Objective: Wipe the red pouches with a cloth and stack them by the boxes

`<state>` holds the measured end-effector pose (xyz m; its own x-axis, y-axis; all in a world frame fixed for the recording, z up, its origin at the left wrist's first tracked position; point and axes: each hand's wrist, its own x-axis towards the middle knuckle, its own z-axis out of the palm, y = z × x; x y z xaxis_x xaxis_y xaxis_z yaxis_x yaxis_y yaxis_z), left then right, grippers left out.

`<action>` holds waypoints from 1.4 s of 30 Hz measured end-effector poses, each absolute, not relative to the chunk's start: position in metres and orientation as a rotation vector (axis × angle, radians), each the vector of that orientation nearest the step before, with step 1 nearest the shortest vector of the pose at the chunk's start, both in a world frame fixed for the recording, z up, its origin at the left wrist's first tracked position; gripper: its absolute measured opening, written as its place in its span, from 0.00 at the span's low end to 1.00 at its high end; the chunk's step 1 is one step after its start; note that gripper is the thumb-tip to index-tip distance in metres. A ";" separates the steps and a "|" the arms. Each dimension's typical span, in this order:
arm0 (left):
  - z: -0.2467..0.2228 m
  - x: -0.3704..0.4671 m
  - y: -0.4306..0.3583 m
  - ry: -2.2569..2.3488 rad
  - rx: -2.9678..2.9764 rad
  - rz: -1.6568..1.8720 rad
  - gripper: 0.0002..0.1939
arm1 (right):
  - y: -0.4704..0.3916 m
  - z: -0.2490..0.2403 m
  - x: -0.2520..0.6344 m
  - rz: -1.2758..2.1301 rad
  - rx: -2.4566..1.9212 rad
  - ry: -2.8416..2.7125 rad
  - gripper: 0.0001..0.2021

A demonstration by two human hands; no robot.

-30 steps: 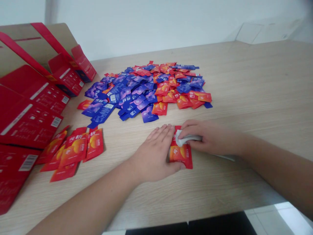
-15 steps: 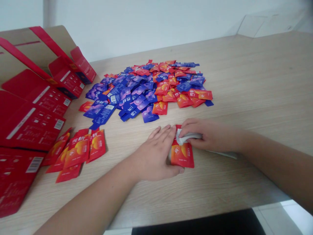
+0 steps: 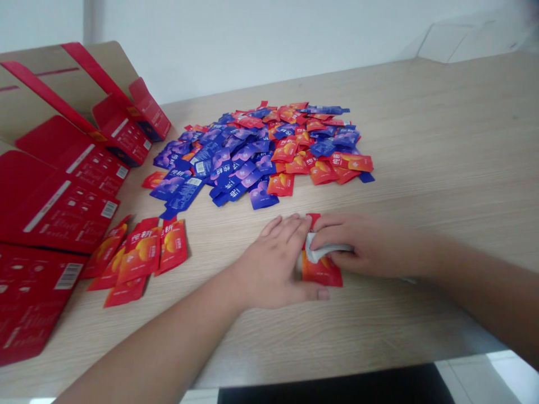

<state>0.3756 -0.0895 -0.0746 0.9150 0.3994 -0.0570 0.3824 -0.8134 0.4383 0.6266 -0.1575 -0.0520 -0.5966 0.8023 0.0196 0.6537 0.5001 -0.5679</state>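
One rectangular red-and-orange pouch (image 3: 323, 274) lies on the pale wood-grain table (image 3: 429, 163), where the folded white cloth (image 3: 312, 255) pinched in the right hand (image 3: 366, 245) could drag it if the spread left hand (image 3: 272, 269) slips.

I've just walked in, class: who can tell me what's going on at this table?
Someone's left hand lies spread at the left edge of a red pouch on the table. The right hand holds a white wad against the pouch's printed face. Beyond them lies a heap of blue and red pouches; a few red pouches lie to the left, beside red boxes with raised flaps.
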 end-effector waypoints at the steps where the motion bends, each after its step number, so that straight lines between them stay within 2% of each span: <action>1: -0.074 0.376 -0.090 0.569 2.635 0.046 0.61 | -0.157 -0.053 0.627 0.755 -1.230 -2.463 0.13; 4: -0.074 0.378 -0.093 0.616 2.663 0.069 0.53 | -0.157 -0.053 0.628 0.751 -1.245 -2.448 0.15; 11: -0.078 0.382 -0.095 0.719 2.611 0.068 0.61 | -0.150 -0.058 0.633 0.719 -1.270 -2.385 0.16; 17: -0.079 0.382 -0.094 0.717 2.602 0.077 0.60 | -0.137 -0.073 0.649 0.233 -1.484 -2.388 0.14; 20: -0.079 0.382 -0.095 0.725 2.588 0.077 0.61 | -0.135 -0.075 0.651 0.156 -1.521 -2.377 0.13; 24: -0.079 0.382 -0.095 0.746 2.564 0.083 0.67 | -0.143 -0.071 0.644 0.224 -1.428 -2.308 0.15; 29: -0.081 0.380 -0.095 0.723 2.535 0.118 0.66 | -0.159 -0.061 0.631 0.649 -1.249 -2.289 0.24; 32: -0.082 0.380 -0.095 0.723 2.525 0.144 0.65 | -0.162 -0.057 0.623 0.778 -1.209 -2.334 0.21; 36: -0.082 0.380 -0.096 0.726 2.532 0.166 0.63 | -0.158 -0.060 0.618 0.740 -1.188 -2.387 0.13; 42: -0.082 0.382 -0.096 0.750 2.575 0.149 0.60 | -0.146 -0.067 0.618 0.550 -1.258 -2.388 0.15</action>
